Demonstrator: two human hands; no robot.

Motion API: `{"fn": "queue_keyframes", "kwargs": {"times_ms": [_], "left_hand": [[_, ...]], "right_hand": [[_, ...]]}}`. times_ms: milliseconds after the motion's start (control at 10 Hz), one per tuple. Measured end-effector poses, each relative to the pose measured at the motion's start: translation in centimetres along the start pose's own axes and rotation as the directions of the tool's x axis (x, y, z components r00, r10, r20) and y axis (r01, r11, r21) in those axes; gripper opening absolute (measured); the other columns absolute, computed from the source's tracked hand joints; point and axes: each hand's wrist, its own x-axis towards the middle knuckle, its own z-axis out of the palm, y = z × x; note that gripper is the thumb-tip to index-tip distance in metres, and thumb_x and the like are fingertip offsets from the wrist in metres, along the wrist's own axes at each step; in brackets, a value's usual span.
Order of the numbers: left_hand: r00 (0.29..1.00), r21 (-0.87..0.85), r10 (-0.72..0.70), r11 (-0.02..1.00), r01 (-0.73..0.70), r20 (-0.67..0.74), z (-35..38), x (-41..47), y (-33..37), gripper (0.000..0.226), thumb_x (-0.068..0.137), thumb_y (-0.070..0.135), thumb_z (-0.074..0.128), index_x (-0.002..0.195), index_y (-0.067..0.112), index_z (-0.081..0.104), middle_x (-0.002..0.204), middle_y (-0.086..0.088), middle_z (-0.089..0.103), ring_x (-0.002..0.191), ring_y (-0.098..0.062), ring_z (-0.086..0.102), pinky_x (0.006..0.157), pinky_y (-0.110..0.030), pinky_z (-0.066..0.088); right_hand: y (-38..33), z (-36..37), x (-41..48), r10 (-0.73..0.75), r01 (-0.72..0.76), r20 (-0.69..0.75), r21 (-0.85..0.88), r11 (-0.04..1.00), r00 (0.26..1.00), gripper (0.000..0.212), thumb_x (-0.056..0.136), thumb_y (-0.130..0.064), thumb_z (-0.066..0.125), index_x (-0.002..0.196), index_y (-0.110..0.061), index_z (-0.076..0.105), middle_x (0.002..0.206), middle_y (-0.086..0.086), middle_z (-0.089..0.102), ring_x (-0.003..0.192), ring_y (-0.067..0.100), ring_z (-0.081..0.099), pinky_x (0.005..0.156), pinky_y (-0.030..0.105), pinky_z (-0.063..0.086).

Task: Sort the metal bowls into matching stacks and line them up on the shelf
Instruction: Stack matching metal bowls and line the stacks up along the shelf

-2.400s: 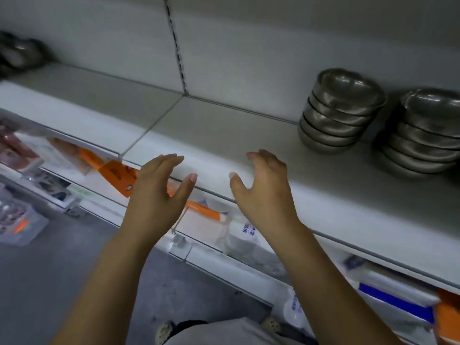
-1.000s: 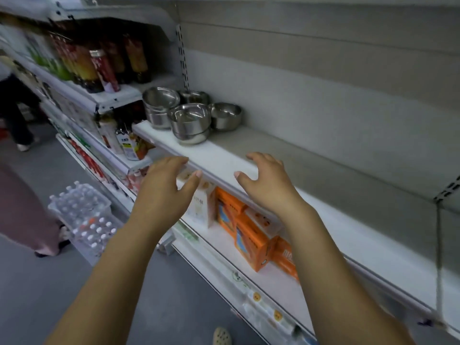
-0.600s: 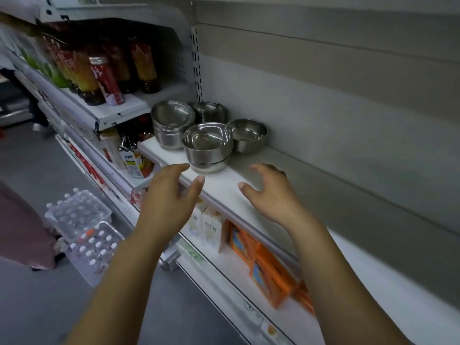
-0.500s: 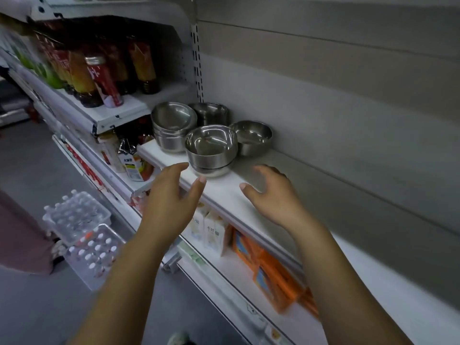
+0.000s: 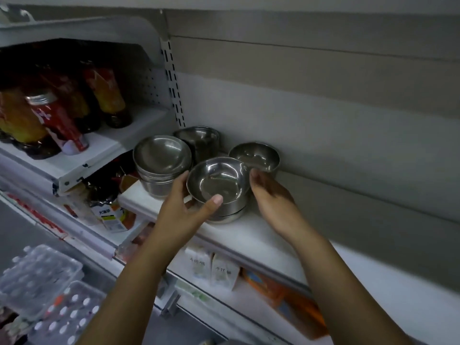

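Several metal bowls sit at the left end of the white shelf (image 5: 263,230). A front stack of bowls (image 5: 219,181) stands near the shelf edge. My left hand (image 5: 183,211) grips its left side, thumb on the front rim. My right hand (image 5: 273,199) curls against its right side. A wider stack (image 5: 161,155) stands to the left, a darker stack (image 5: 199,138) behind, and a single bowl (image 5: 256,156) at the back right by the wall.
Sauce bottles (image 5: 57,118) fill the neighbouring shelf at left, past the slotted upright (image 5: 174,83). White cartons (image 5: 214,267) and orange boxes (image 5: 286,292) sit on the shelf below. Clear crates of bottles (image 5: 42,282) stand on the floor at lower left.
The view swung left from the two sorted stacks to these bowls. Both hands moved forward from the shelf edge and closed around the front stack.
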Motion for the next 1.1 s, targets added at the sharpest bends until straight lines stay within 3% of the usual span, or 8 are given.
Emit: {"fn": "queue_keyframes", "kwargs": {"times_ms": [200,400,500,600,700,900,1000,1100], "left_hand": [[0.978,0.033,0.023,0.999,-0.031,0.208,-1.0,2.3,-2.1,0.126,0.05,0.047,0.094,0.151,0.053,0.018,0.117,0.056,0.044,0.108,0.029,0.048,0.083,-0.002,0.045],[0.951,0.093,0.142,0.98,-0.173,0.273,-1.3,4.1,-3.5,0.146,0.049,0.041,0.102,0.157,0.048,0.003,0.12,0.068,0.024,0.115,0.042,0.027,0.087,0.011,0.028],[0.941,0.1,0.185,0.97,-0.22,0.283,-1.4,4.6,-3.7,0.147,0.045,0.051,0.101,0.154,0.056,0.003,0.122,0.069,0.022,0.119,0.04,0.026,0.09,0.009,0.03],[0.938,0.075,0.203,0.97,-0.233,0.282,-1.3,4.9,-3.7,0.147,0.04,0.058,0.1,0.153,0.059,0.005,0.13,0.061,0.029,0.126,0.031,0.033,0.1,-0.008,0.035],[0.938,0.034,0.201,0.975,-0.219,0.281,-1.2,4.9,-3.6,0.148,0.038,0.063,0.098,0.153,0.06,0.005,0.14,0.049,0.035,0.131,0.022,0.039,0.105,-0.018,0.039],[0.939,0.029,0.24,0.967,-0.254,0.248,-1.0,5.1,-3.8,0.146,0.04,0.065,0.094,0.156,0.052,0.006,0.124,0.058,0.036,0.12,0.031,0.039,0.097,-0.011,0.036],[0.948,0.057,0.214,0.971,-0.233,0.237,-0.6,4.8,-3.8,0.145,0.038,0.068,0.092,0.155,0.051,0.009,0.148,0.024,0.042,0.132,0.005,0.045,0.106,-0.02,0.038],[0.948,0.084,0.213,0.968,-0.238,0.235,-0.5,4.8,-4.0,0.14,0.041,0.069,0.091,0.154,0.049,0.011,0.151,0.015,0.041,0.131,0.001,0.044,0.102,-0.015,0.036]], "right_hand": [[0.5,2.9,1.0,0.016,-0.016,-0.196,0.002,1.0,0.981,0.054,0.079,-0.081,0.036,0.106,-0.041,0.06,0.087,-0.025,0.065,0.08,-0.022,0.055,0.065,0.012,0.04],[0.9,3.4,1.1,-0.147,0.018,-0.432,-0.288,0.957,0.89,0.027,0.094,-0.043,0.049,0.071,-0.032,0.058,0.063,-0.023,0.059,0.062,-0.004,0.055,0.055,0.009,0.037],[1.1,3.4,1.4,-0.17,-0.012,-0.468,-0.361,0.933,0.867,0.04,0.096,-0.032,0.05,0.058,-0.022,0.047,0.057,-0.017,0.055,0.056,0.002,0.051,0.052,0.013,0.035],[0.7,3.4,1.2,-0.152,-0.044,-0.504,-0.355,0.934,0.85,0.045,0.098,-0.024,0.052,0.054,-0.017,0.042,0.048,-0.003,0.049,0.05,0.009,0.047,0.05,0.018,0.033],[0.0,3.0,0.4,-0.067,-0.055,-0.551,-0.202,0.978,0.832,0.038,0.098,-0.023,0.05,0.065,-0.005,0.058,0.057,0.013,0.057,0.06,0.031,0.059,0.061,0.038,0.051],[-0.2,0.7,-2.2,0.083,-0.026,-0.732,0.089,0.996,0.676,0.032,0.088,-0.014,0.052,0.058,-0.007,0.062,0.044,0.006,0.054,0.04,0.015,0.052,0.043,0.022,0.047],[0.7,-0.5,-3.8,0.117,-0.063,-0.781,0.099,0.993,0.613,0.032,0.087,-0.012,0.049,0.061,-0.003,0.065,0.042,0.006,0.057,0.038,0.015,0.052,0.042,0.016,0.041],[2.1,-1.3,-5.5,0.138,-0.156,-0.804,0.057,0.986,0.578,0.035,0.089,-0.016,0.046,0.061,-0.007,0.066,0.046,0.006,0.061,0.042,0.016,0.056,0.045,0.02,0.044]]}}
